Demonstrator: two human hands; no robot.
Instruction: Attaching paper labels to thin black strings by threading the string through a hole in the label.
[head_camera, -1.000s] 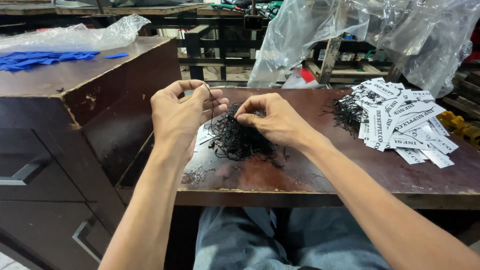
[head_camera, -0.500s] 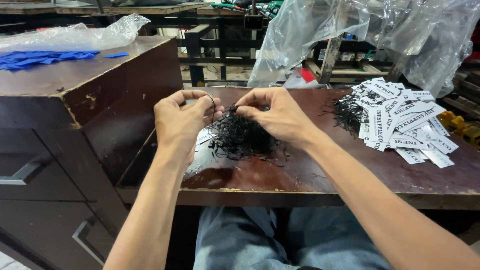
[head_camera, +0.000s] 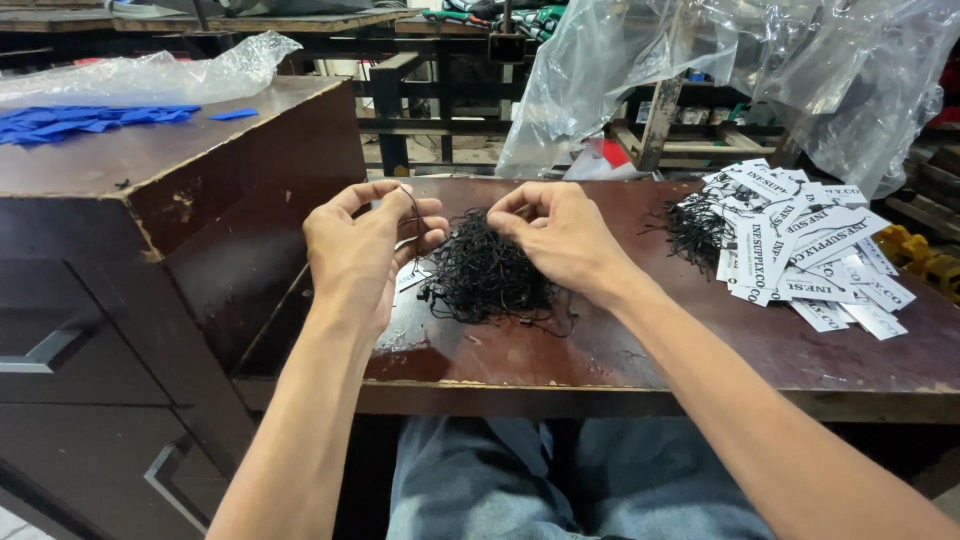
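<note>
On the dark wooden table (head_camera: 640, 350), roughly at its middle, lies a tangled heap of black strings (head_camera: 487, 272), and both bare hands work right at it. From the head view, the left hand (head_camera: 365, 250) sits just left of the heap, its fingers curled, thumb and forefinger pinching a single black string (head_camera: 414, 215) that arcs up over the knuckles. A white tag (head_camera: 410, 277) peeks out from under that hand, touching the heap's left edge. The right hand (head_camera: 560, 235) rests on the heap's upper right side, its fingertips drawn together and nipping into the strands. Well to the right of the heap, a loose pile of white printed tags (head_camera: 800, 260) spreads over the table, black strings already hanging from some of them. Behind the heap, at the table's far edge, crumpled clear plastic bags (head_camera: 620, 80) hang down. Left of the heap stands a taller brown cabinet (head_camera: 150, 200) with blue scraps (head_camera: 80, 120) on its top
</note>
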